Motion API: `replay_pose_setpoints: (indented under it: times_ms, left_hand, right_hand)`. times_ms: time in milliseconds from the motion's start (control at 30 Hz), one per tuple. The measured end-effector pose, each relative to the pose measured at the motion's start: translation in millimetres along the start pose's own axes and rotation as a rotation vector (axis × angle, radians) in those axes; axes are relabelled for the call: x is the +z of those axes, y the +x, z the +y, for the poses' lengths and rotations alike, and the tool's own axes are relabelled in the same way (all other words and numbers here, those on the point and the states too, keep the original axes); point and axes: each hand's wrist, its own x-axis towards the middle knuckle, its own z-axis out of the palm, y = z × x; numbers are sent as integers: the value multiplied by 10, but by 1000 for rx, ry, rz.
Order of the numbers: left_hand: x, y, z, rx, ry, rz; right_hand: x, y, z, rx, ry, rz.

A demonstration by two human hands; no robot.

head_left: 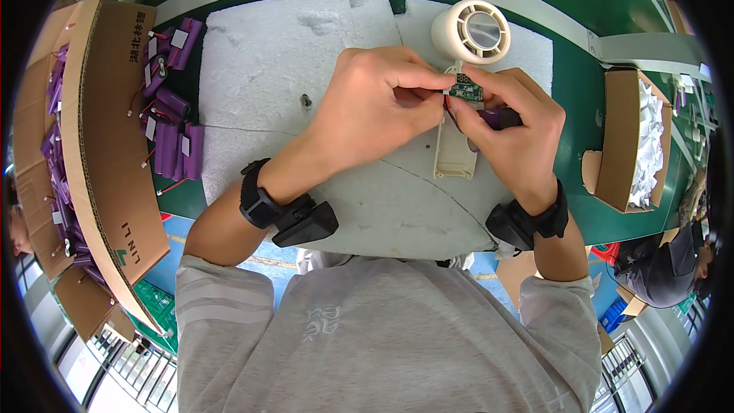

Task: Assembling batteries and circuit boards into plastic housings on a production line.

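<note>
My left hand (375, 99) is closed in a pinch on a small white plug with thin wires, at the left edge of a green circuit board (468, 90). The fingertips hide most of the plug, so I cannot tell if it sits in the board. My right hand (520, 118) grips the board from the right. A purple battery pack (501, 118) shows partly under its fingers. Below lies an open cream handle shell (456, 159), long and narrow. Just beyond the hands, a round cream fan head (472, 32) with a silver centre joins the shell.
White foam sheet (260, 46) covers the green table (581, 134). Several purple battery packs (168, 149) with wires lie at its left, beside a tall cardboard box (115, 130) holding more. A smaller box (615, 141) with white pieces stands right. Another person (657, 268) is at far right.
</note>
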Motion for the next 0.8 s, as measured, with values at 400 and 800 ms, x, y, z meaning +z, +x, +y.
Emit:
replay_pose_setpoints:
  times_ms: [400, 800]
  left_hand:
    - [-35, -15, -8, -52, 15, -98]
    - [-17, 4, 48, -154, -84, -181]
  right_hand:
    - [-7, 0, -34, 74, 23, -10]
    - [-99, 20, -54, 172, 41, -78]
